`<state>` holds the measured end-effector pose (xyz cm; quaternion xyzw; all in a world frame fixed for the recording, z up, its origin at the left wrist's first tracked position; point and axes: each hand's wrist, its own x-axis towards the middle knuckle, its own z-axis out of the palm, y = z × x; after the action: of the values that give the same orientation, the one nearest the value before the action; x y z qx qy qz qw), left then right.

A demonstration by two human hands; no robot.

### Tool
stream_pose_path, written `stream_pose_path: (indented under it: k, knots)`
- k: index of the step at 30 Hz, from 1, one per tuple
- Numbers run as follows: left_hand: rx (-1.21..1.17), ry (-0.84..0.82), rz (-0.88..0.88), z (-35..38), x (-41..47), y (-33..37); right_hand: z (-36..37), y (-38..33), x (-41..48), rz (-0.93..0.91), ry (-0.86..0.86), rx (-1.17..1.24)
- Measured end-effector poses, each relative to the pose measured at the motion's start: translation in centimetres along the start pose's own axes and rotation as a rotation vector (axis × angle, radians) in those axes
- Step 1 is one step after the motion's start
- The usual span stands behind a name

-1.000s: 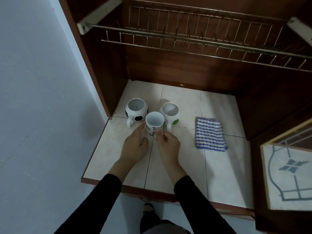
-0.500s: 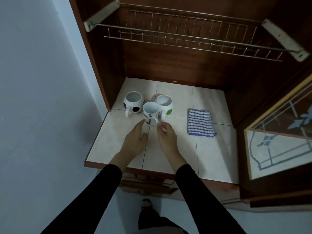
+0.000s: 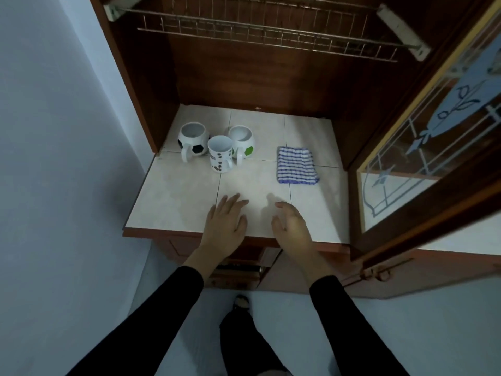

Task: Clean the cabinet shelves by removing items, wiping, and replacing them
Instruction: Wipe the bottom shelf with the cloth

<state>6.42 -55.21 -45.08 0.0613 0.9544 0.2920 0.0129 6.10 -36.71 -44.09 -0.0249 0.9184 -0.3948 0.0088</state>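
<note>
Three white mugs stand together at the left of the tiled cabinet shelf: a football-patterned mug, a mug with a green patch, and in front of them a dotted mug. A folded blue-and-white checked cloth lies to their right. My left hand and my right hand hover over the shelf's front edge, well short of the mugs, with relaxed fingers and nothing in them.
A wire dish rack spans the cabinet above the shelf. The open glass-paned cabinet door juts out on the right. A pale wall borders the left. Drawers sit below the shelf edge.
Both hands have let go of the dotted mug and drawn back toward the front edge. The dotted mug stays standing in front of the other two.
</note>
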Motion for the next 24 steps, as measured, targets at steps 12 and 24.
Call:
stream_pose_path:
  k: [12, 24]
  knots:
    - [0.157, -0.087, 0.002, 2.1, 7.4, 2.4, -1.9, 3.1, 7.3, -0.034, -0.009, -0.477]
    - [0.149, -0.054, 0.038, 4.2, 17.2, 0.6, -1.2, 5.2, 17.8, 0.060, -0.067, -0.585]
